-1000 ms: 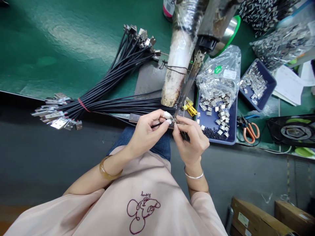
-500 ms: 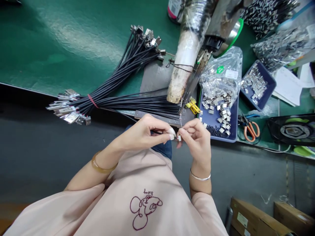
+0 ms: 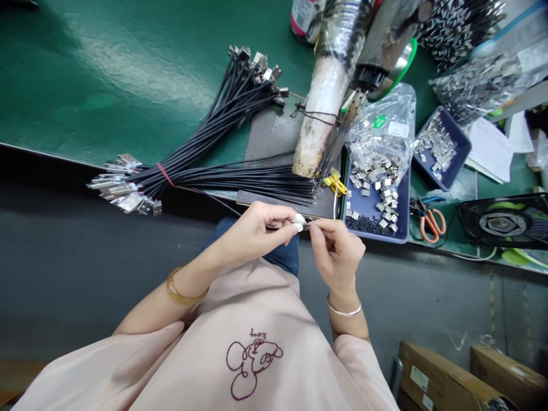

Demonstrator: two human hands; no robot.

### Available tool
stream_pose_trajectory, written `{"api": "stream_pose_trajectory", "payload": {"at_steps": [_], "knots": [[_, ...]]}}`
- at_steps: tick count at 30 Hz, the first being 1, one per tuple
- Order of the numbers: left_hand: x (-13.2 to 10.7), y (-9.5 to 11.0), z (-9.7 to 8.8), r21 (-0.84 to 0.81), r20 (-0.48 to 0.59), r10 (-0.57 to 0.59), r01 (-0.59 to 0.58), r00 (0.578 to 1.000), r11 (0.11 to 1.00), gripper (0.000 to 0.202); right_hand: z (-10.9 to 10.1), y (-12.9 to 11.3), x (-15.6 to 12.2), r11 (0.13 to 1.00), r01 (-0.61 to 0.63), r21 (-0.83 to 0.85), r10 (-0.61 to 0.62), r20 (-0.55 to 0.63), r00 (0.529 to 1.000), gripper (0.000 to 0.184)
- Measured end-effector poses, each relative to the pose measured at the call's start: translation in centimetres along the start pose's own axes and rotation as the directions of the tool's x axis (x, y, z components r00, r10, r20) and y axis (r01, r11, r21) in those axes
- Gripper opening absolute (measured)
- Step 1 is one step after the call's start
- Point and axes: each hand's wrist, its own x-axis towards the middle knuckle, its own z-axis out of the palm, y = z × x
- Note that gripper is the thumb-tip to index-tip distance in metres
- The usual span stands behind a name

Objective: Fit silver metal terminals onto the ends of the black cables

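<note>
My left hand (image 3: 261, 233), with white covers on its fingertips, is closed in a pinch on the end of a black cable, mostly hidden by the fingers. My right hand (image 3: 337, 246) pinches something small at the same end; a dark, metallic bit shows between the fingertips. Just beyond them, loose black cables (image 3: 248, 181) lie with stripped ends beneath a stained white tube (image 3: 309, 148). A bent bundle of black cables (image 3: 194, 134) with metal plugs (image 3: 131, 197) is tied by a red band (image 3: 166, 174).
Right of the tube, a blue tray (image 3: 400, 234) holds metal shells and small black pieces. Yellow clips (image 3: 336, 184) lie beside it. Farther right are a smaller blue bin (image 3: 461, 165), orange-handled pliers (image 3: 433, 224) and a black fan (image 3: 505, 221). Cardboard boxes (image 3: 445, 371) stand on the floor.
My right hand's fingertips have moved up and straightened towards my left hand. The small whitish piece that showed at them is now hidden. The view has shifted slightly.
</note>
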Motion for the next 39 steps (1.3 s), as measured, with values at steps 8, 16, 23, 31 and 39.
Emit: {"api": "stream_pose_trajectory", "payload": {"at_steps": [8, 16, 23, 31, 39], "knots": [[0.1, -0.2, 0.3, 0.147, -0.079, 0.23, -0.216, 0.97, 0.965, 0.006, -7.5, 4.8, 0.6, 0.892, -0.414, -0.182, 0.396, -0.125, 0.91, 0.026], [1.2, 0.0, 0.7, 0.257, -0.008, 0.186, -0.178, 0.983, 0.95, 0.02, -9.0, 10.0, 2.7, 0.844, -0.386, -0.373, 0.489, 0.241, 0.838, 0.03], [1.7, -0.6, 0.6, -0.07, -0.03, -0.056, 0.054, 0.998, 0.996, 0.017, -8.8, 9.4, 3.4, 0.862, -0.318, -0.396, 0.451, 0.309, 0.837, 0.021], [1.9, -0.4, 1.1, -0.071, -0.066, -0.061, 0.057, 0.996, 0.996, 0.012, -8.7, 9.6, 2.4, 0.868, -0.338, -0.363, 0.402, 0.116, 0.908, 0.016], [2.1, -0.5, 1.3, -0.053, -0.077, -0.069, 0.065, 0.995, 0.996, 0.011, -8.5, 10.2, 3.1, 0.887, -0.236, -0.398, 0.335, 0.2, 0.921, 0.02]]}}
